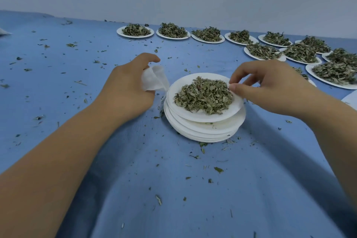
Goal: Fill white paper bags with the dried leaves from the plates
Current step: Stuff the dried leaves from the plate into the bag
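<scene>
Bag (152, 79) in left hand (125, 87); right hand (270, 89) — pinching plate (193, 115) rim.

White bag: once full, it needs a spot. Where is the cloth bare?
Blue cloth left of the left hand, and the near stretch between the forearms below the plate stack: only leaf crumbs. The far right is crowded with heaped plates.

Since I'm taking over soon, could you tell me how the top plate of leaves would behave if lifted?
The top plate looks thin, so it would probably flex. It sits askew on the stack, so it may slide. Its loose leaves would likely spill.
</scene>
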A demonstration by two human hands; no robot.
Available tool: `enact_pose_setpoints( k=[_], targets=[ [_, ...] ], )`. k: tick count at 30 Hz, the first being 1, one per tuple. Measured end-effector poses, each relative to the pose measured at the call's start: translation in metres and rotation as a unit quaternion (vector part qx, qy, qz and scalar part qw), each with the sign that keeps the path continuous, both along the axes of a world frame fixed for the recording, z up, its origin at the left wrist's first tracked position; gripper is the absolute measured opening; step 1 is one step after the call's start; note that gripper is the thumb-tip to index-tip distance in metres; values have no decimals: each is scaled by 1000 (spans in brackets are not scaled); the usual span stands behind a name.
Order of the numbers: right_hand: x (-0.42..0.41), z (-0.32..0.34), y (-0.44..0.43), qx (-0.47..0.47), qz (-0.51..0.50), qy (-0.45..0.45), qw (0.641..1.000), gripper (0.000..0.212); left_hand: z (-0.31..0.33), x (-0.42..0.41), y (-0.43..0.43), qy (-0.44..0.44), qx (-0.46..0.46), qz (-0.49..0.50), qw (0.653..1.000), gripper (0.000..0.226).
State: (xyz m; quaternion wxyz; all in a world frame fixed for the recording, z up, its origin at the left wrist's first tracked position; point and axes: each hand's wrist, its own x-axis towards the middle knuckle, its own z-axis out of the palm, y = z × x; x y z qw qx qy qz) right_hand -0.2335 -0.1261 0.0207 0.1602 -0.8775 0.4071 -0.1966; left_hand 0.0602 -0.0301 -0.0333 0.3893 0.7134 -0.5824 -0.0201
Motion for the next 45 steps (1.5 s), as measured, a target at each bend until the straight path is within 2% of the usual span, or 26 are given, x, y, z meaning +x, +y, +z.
enact_pose_setpoints(
  k=[2,3,7,10,14,18,20,23,27,29,32,36,41,45],
  targets=[
    [8,1,5,-122,30,61,990,17,0,-2,1,-1,1,-6,1000,62],
    [13,0,7,-143,53,74,986,25,0,-3,1,0,1,-5,1000,62],
    [37,-7,8,-36,135,120,983,70,1,-5,1,-2,0,-2,1000,64],
    [49,-12,5,-8,162,134,978,82,2,-6,2,-11,-2,-3,1000,65],
    [59,-22,3,-31,161,117,980,60,5,-12,2,-25,-6,-10,1000,68],
    [59,-21,4,-14,154,27,988,30,18,-19,-1,-69,1,-34,997,70],
    [55,-14,0,-19,130,-9,991,22,29,-22,-4,-140,13,-29,990,70],
    [47,-3,-4,-20,82,-68,994,21,41,-32,-11,-272,43,-6,961,66],
    [43,1,4,-13,71,-125,990,14,44,-49,-20,-330,72,-23,941,60],
    [43,-1,8,5,80,-112,990,13,38,-53,-21,-291,75,-41,953,62],
    [45,-8,11,15,76,-81,994,14,31,-56,-18,-147,90,-57,983,68],
    [47,-8,13,3,64,-69,996,13,22,-56,-23,-162,71,-52,983,62],
    [39,-1,12,8,42,-49,998,6,22,-53,-23,-90,62,-24,994,53],
    [40,1,15,29,51,-42,997,8,23,-61,-20,-94,66,-55,992,58]
  ],
)
